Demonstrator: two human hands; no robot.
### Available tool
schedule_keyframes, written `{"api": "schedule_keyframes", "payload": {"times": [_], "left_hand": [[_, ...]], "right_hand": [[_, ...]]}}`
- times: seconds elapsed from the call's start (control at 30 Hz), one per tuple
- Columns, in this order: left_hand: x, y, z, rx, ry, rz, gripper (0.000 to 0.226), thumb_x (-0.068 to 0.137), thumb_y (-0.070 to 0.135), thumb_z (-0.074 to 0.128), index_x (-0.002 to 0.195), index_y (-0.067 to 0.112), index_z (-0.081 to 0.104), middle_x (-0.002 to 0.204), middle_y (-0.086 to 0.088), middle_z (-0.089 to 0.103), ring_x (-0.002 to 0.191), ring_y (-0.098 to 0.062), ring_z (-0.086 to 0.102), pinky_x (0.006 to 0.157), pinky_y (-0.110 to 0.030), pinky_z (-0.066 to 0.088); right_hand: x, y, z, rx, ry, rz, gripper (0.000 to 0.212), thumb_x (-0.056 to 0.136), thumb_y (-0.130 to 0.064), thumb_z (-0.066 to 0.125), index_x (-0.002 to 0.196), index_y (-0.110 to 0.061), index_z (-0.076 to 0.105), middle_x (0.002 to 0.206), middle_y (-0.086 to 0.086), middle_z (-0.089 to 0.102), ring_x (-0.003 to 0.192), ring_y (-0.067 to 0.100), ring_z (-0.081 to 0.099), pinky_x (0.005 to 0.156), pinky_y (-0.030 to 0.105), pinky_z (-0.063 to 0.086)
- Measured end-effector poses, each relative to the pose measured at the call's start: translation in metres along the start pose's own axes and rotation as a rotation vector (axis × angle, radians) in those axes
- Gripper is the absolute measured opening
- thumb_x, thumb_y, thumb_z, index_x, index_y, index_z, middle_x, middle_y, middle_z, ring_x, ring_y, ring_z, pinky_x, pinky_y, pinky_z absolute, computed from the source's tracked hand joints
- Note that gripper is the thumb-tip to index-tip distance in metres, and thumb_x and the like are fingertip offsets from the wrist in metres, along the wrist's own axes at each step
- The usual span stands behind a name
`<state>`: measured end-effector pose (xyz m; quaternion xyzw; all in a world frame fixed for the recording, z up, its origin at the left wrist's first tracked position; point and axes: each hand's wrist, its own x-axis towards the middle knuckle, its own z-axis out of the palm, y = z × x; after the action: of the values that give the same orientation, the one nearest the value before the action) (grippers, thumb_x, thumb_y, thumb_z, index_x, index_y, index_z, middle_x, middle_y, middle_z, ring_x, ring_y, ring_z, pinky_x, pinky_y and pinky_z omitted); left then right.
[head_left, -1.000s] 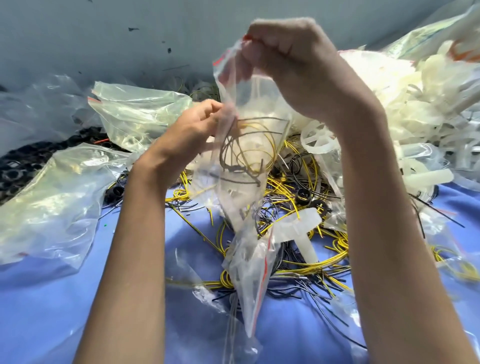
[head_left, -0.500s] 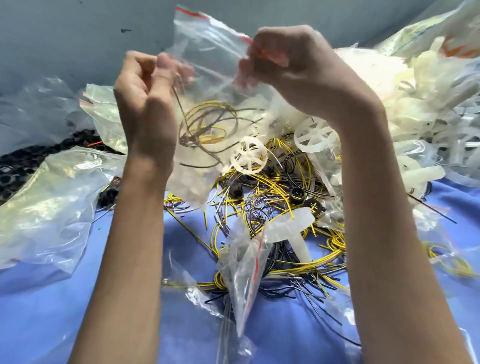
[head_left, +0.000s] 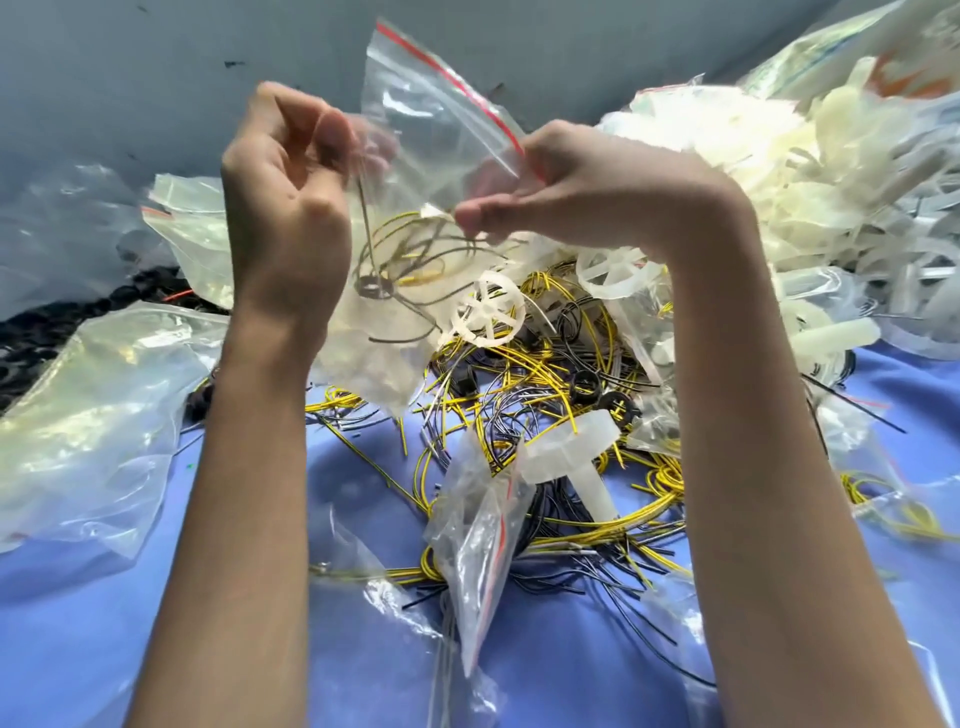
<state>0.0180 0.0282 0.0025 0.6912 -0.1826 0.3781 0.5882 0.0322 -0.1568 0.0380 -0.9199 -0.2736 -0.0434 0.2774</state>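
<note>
The clear zip bag (head_left: 422, 122) with coiled wires (head_left: 415, 254) inside is held up at 12 o'clock above the wire pile (head_left: 545, 379), its 2 sides pinched by the left hand (head_left: 291, 208) at 9 o'clock and the right hand (head_left: 587, 192) at 3 o'clock.

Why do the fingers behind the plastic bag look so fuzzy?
Head view: the fingertips of the left hand show through the clear zip bag, whose wrinkled plastic smears them, perhaps with slight motion blur; head view again: glare whitens the big bag at the left.
</note>
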Motion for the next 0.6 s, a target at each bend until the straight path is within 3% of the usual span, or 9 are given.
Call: {"api": "schedule_keyframes", "payload": {"times": [0.1, 0.2, 0.3, 0.4, 0.5, 0.6], "left_hand": [[0.005, -0.001, 0.001, 0.077, -0.023, 0.006, 0.025, 0.094, 0.003, 0.040, 0.080, 0.024, 0.045, 0.082, -0.002, 0.066, 0.078, -0.005, 0.062, 0.075, -0.015, 0.044], [0.002, -0.012, -0.003, 0.219, -0.222, -0.202, 0.023, 0.097, 0.014, 0.048, 0.079, 0.029, 0.050, 0.089, 0.000, 0.066, 0.081, -0.005, 0.057, 0.075, -0.016, 0.044], [0.000, -0.015, -0.004, 0.232, -0.349, -0.336, 0.010, 0.096, 0.031, 0.054, 0.086, 0.030, 0.051, 0.097, 0.004, 0.066, 0.084, 0.000, 0.057, 0.066, -0.005, 0.042], [0.000, -0.007, 0.000, 0.156, -0.384, -0.316, 0.017, 0.087, 0.046, 0.058, 0.092, 0.031, 0.052, 0.099, 0.009, 0.064, 0.083, 0.010, 0.058, 0.068, -0.003, 0.042], [-0.004, -0.002, 0.010, 0.211, -0.429, -0.283, 0.020, 0.087, 0.042, 0.061, 0.098, 0.027, 0.053, 0.099, 0.012, 0.061, 0.091, 0.005, 0.057, 0.080, -0.011, 0.043], [-0.009, 0.002, 0.023, 0.330, -0.391, -0.216, 0.016, 0.090, 0.032, 0.063, 0.100, 0.022, 0.054, 0.107, 0.002, 0.061, 0.100, -0.007, 0.056, 0.088, -0.018, 0.043]], "right_hand": [[-0.004, -0.003, -0.001, 0.082, -0.095, 0.008, 0.027, 0.091, -0.046, 0.056, 0.093, -0.026, 0.074, 0.085, -0.010, 0.073, 0.086, 0.005, 0.068, 0.076, 0.029, 0.055], [-0.004, -0.001, -0.001, 0.059, -0.174, 0.039, 0.022, 0.093, -0.039, 0.056, 0.093, -0.027, 0.074, 0.085, -0.009, 0.073, 0.066, -0.013, 0.061, 0.060, 0.007, 0.048], [-0.003, 0.005, 0.000, 0.030, -0.144, 0.056, 0.019, 0.093, -0.035, 0.058, 0.097, -0.027, 0.074, 0.089, -0.004, 0.072, 0.057, -0.014, 0.055, 0.048, 0.005, 0.041], [-0.004, 0.008, -0.003, 0.079, -0.072, 0.051, 0.019, 0.090, -0.033, 0.062, 0.099, -0.021, 0.074, 0.091, 0.003, 0.072, 0.059, -0.008, 0.054, 0.046, 0.004, 0.037], [-0.006, 0.013, -0.006, 0.088, -0.067, 0.080, 0.024, 0.087, -0.039, 0.064, 0.098, -0.019, 0.073, 0.095, 0.005, 0.073, 0.068, -0.003, 0.057, 0.054, 0.009, 0.043], [-0.009, 0.020, -0.011, 0.071, -0.107, 0.151, 0.029, 0.087, -0.041, 0.062, 0.101, -0.017, 0.071, 0.096, 0.002, 0.073, 0.090, 0.008, 0.067, 0.078, 0.026, 0.054]]}}
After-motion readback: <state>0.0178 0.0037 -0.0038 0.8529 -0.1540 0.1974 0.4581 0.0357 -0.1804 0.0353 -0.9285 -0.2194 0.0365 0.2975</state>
